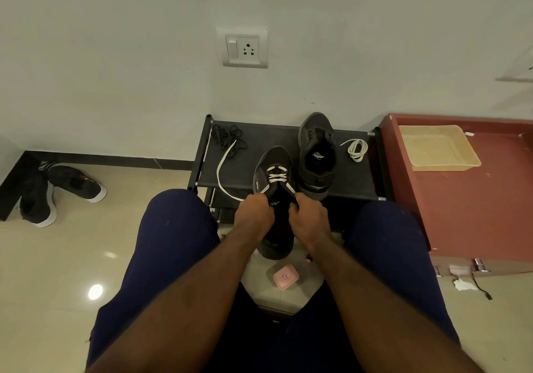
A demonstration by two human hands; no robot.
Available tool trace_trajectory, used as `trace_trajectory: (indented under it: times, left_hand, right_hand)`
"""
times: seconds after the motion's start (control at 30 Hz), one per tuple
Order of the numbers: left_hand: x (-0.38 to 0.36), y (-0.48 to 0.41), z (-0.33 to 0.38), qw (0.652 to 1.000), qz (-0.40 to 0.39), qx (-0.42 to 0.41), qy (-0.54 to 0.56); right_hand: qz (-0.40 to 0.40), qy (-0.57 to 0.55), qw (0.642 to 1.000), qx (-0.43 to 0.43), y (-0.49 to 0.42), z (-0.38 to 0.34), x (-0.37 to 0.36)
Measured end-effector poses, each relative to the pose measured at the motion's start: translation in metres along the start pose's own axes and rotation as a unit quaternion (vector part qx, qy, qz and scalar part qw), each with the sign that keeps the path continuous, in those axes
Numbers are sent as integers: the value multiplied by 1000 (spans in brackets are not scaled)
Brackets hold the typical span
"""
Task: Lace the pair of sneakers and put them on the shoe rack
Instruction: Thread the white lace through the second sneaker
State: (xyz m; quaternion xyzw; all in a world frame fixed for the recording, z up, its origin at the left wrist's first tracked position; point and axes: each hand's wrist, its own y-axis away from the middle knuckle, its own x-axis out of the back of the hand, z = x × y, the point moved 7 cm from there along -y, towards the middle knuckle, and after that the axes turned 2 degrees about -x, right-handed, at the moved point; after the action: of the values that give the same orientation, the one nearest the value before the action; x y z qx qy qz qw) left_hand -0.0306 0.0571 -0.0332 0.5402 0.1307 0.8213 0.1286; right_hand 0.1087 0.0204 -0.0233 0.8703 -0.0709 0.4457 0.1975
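Both hands are closed, working the near sneaker (272, 165). It sits toe toward the wall, with the toe end on the front edge of the shoe rack (259, 133) and the heel hanging off toward the lap.

- Left hand (253, 214): fingers curled, pinching the white lace (277, 175). Its long free end loops out left across the rack top.
- Right hand (310, 217): curled at the eyelet row. It looks like it pinches the other lace end, but the fingertips are hidden.
- Only the lower eyelets are crossed so far.

Handling, as a judgement:
- Lace is limp and light with no push stiffness, so grip right at the tip and feed from there.
- Sneaker upper is soft mesh and collapses under pull. Brace it at the collar or eyelet stay.
- Sole is the stiff part, so carry by the heel.

The second sneaker (315, 153) stands unlaced on the rack just beside the first, with its coiled lace (357, 149) to its right. Tangled black laces (227, 137) lie at the rack's left end.
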Motion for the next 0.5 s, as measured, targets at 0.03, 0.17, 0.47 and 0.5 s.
trace_trajectory:
  times: [0.03, 0.17, 0.47, 0.5]
  left_hand:
    - [2, 0, -1, 1000, 2, -1, 1]
    - [12, -1, -13, 997, 24, 27, 64]
    - [19, 6, -13, 995, 63, -27, 70]
    - [19, 7, -13, 996, 62, -27, 66]
  right_hand:
    - [-1, -3, 1000, 1, 0, 0, 0]
    - [28, -66, 997, -19, -2, 3, 10]
    - [47, -96, 994, -7, 8, 1, 2]
    - [21, -75, 997, 10, 6, -2, -5]
